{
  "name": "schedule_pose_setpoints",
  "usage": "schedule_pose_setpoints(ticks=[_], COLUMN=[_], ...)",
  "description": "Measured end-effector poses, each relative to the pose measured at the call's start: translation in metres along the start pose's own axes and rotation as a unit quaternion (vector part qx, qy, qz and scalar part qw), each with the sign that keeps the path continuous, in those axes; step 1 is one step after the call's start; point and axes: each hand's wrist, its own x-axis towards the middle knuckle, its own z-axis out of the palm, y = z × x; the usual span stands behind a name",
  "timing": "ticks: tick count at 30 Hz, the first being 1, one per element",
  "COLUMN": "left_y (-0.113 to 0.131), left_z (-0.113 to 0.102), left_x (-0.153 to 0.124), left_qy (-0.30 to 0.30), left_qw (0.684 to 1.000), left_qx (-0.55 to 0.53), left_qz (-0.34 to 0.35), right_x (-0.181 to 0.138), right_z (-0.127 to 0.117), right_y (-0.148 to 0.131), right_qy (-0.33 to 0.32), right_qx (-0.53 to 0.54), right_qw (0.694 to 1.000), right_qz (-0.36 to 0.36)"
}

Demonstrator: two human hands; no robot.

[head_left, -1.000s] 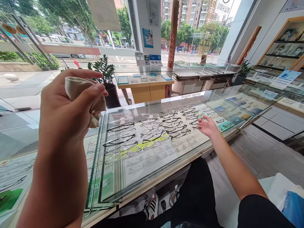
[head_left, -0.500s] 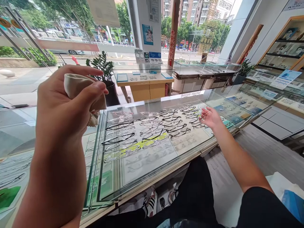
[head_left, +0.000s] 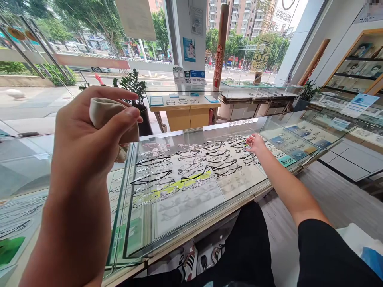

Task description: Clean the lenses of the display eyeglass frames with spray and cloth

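Observation:
My left hand [head_left: 80, 135] is raised at the left, its fingers closed around a bunched beige cloth [head_left: 103, 113]. Part of the cloth hangs below the thumb. My right hand [head_left: 256, 144] reaches over the glass display case [head_left: 191, 223], close to the far right rows of eyeglasses [head_left: 220, 153]. Its fingers are loosely bent and apart, and I see nothing held in them. Several pairs with dark or clear frames are lined up in columns on the counter; whether the fingers touch the nearest pair I cannot tell.
Glass edges [head_left: 121, 207] of the case stand up near my left forearm. More cases with eyewear [head_left: 185, 97] are by the window, alongside potted plants [head_left: 133, 89]. My legs [head_left: 248, 239] are close to the case's front edge.
My right hand has moved a little left across the rows, its palm turning less upward. The left hand still grips the cloth, and the view has shifted slightly.

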Motion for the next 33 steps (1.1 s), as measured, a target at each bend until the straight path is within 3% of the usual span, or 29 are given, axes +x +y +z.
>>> schedule_pose_setpoints(ticks=[8, 13, 16, 20, 24, 27, 30, 33], left_y=[0.006, 0.002, 0.009, 0.040, 0.058, 0.035, -0.018, -0.076], left_z=[0.003, 0.001, 0.004, 0.011, 0.019, 0.025, 0.025, 0.019], left_x=[-0.006, -0.005, -0.012, -0.035, -0.049, -0.045, -0.046, -0.061], left_qy=[-0.023, -0.044, -0.068, -0.113, -0.164, -0.185, -0.192, -0.110], left_qw=[0.999, 0.998, 0.997, 0.992, 0.981, 0.979, 0.974, 0.964], left_qx=[0.038, 0.048, 0.036, 0.045, 0.076, 0.078, 0.079, 0.007], left_qz=[0.002, -0.024, -0.020, 0.020, 0.072, 0.026, -0.089, -0.241], right_x=[0.000, -0.018, -0.037, -0.064, -0.087, -0.105, -0.125, -0.142], right_z=[0.004, 0.003, 0.009, 0.036, 0.076, 0.106, 0.130, 0.147], right_y=[0.005, -0.018, -0.049, -0.085, -0.077, -0.038, 0.009, 0.046], right_qy=[-0.003, -0.045, -0.106, -0.213, -0.394, -0.480, -0.522, -0.541], right_qx=[-0.002, -0.004, -0.010, -0.028, -0.046, -0.004, 0.041, 0.083], right_qw=[1.000, 0.998, 0.992, 0.967, 0.900, 0.865, 0.848, 0.836], right_qz=[0.001, -0.034, -0.074, -0.137, -0.184, -0.147, -0.081, -0.037])
